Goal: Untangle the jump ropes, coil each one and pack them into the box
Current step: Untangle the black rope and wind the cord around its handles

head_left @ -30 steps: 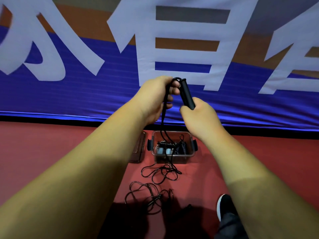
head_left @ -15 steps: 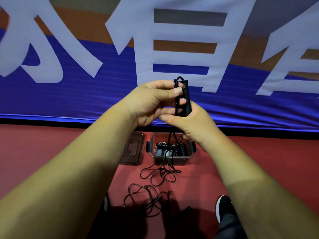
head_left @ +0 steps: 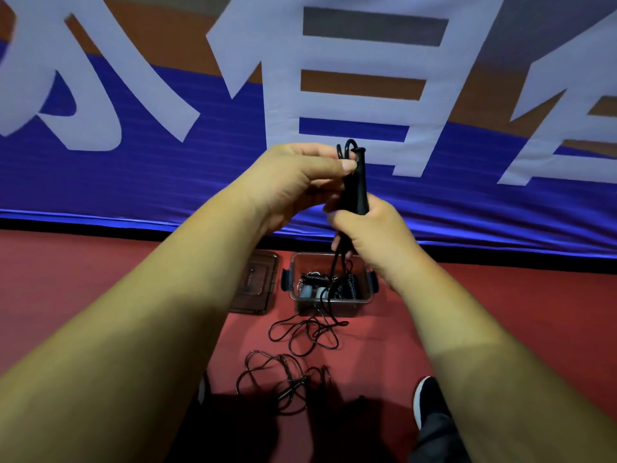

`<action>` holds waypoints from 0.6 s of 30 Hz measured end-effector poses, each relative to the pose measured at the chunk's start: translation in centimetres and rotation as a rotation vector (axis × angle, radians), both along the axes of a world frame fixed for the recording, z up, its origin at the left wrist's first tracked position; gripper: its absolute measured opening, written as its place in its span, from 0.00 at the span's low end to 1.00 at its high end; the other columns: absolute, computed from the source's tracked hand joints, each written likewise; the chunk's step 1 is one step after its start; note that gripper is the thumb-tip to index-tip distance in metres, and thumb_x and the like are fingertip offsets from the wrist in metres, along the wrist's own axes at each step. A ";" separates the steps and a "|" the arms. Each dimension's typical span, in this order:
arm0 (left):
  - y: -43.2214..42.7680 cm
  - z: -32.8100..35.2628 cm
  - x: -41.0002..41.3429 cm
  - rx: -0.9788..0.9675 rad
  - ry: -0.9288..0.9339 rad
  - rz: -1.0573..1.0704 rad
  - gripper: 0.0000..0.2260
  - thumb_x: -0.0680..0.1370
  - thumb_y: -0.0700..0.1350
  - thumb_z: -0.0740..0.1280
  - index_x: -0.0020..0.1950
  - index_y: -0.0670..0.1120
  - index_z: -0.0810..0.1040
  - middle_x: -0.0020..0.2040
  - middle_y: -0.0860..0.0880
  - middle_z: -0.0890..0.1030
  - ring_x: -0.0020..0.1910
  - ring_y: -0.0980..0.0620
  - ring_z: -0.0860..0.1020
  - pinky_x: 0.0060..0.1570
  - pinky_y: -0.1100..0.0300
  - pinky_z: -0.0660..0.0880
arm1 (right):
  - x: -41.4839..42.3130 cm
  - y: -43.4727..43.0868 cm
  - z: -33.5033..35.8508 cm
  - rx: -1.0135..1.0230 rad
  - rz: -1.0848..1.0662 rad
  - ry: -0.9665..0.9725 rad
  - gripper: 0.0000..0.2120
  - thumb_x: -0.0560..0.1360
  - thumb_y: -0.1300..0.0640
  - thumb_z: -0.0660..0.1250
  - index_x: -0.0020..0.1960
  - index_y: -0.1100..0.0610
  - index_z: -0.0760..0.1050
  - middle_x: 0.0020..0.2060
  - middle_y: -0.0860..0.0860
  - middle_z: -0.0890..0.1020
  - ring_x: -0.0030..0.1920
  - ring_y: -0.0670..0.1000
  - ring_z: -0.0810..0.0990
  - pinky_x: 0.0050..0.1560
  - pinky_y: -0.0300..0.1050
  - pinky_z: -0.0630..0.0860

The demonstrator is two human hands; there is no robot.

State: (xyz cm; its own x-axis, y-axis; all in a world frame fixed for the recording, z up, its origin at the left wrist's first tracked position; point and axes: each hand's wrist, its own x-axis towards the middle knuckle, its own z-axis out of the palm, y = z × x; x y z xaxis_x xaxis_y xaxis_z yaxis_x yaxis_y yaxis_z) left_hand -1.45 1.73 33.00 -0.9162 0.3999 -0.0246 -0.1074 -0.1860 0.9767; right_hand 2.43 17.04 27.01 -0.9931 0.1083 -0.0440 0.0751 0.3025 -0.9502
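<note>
1. Your right hand (head_left: 375, 233) is up in front of you. Its grip is curled tight round the lower part of a black, stick-shaped jump rope handle (head_left: 358, 187). The handle stands almost straight up.
2. Your left hand (head_left: 293, 182) is just beside it. Its grip pinches the top of the handle, with the thumb on the side near you. A small loop of rope pokes up there.
3. A thin black rope cord (head_left: 334, 262) hangs down from under your right hand. It drops in front of the box and ends in loose loops on the dark red floor (head_left: 100, 279).
4. The clear plastic box (head_left: 366, 297) with dark side clips sits on the floor below your hands.
5. Inside the box lie black springy coiled ropes (head_left: 349, 284) and some pale handles (head_left: 312, 290).
6. A flat brown see-through lid (head_left: 257, 282) lies on the floor just left of the box.
7. A second tangle of thin black rope (head_left: 277, 375) lies on the floor, closer to you than the loose loops.
8. A black shoe with a white sole (head_left: 429, 396) shows at the bottom right.
9. Behind it all hangs a big blue and orange banner with white letters (head_left: 133, 182).
</note>
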 end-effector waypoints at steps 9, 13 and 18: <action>-0.5 -4.0 -1.2 -0.281 -0.174 -0.003 0.23 0.83 0.66 0.61 0.55 0.45 0.76 0.46 0.45 0.80 0.45 0.48 0.79 0.51 0.52 0.80 | 0.0 -0.6 0.6 -0.569 -0.080 0.009 0.03 0.82 0.63 0.67 0.53 0.57 0.77 0.34 0.52 0.75 0.28 0.50 0.70 0.29 0.42 0.68; -0.1 -6.4 0.6 -0.363 -0.281 -0.619 0.30 0.84 0.68 0.45 0.63 0.50 0.78 0.57 0.49 0.82 0.52 0.53 0.76 0.56 0.58 0.73 | -0.3 0.5 1.3 -0.700 -0.164 0.038 0.02 0.83 0.61 0.69 0.55 0.58 0.77 0.37 0.53 0.76 0.28 0.49 0.70 0.28 0.42 0.68; -0.2 -6.9 1.6 -0.449 -0.029 -0.713 0.18 0.87 0.54 0.60 0.69 0.47 0.80 0.59 0.46 0.83 0.61 0.52 0.79 0.68 0.57 0.72 | -0.2 1.8 1.7 -0.694 -0.233 0.070 0.04 0.82 0.61 0.69 0.56 0.60 0.79 0.37 0.53 0.78 0.29 0.49 0.72 0.28 0.43 0.70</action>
State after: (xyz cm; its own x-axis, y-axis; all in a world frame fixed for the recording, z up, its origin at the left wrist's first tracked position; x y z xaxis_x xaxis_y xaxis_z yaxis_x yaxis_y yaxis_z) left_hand 0.17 1.48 26.11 -0.4442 0.8294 -0.3387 -0.0779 0.3409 0.9369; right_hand 2.24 18.86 28.71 -0.9508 0.2873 -0.1160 -0.0043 -0.3868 -0.9221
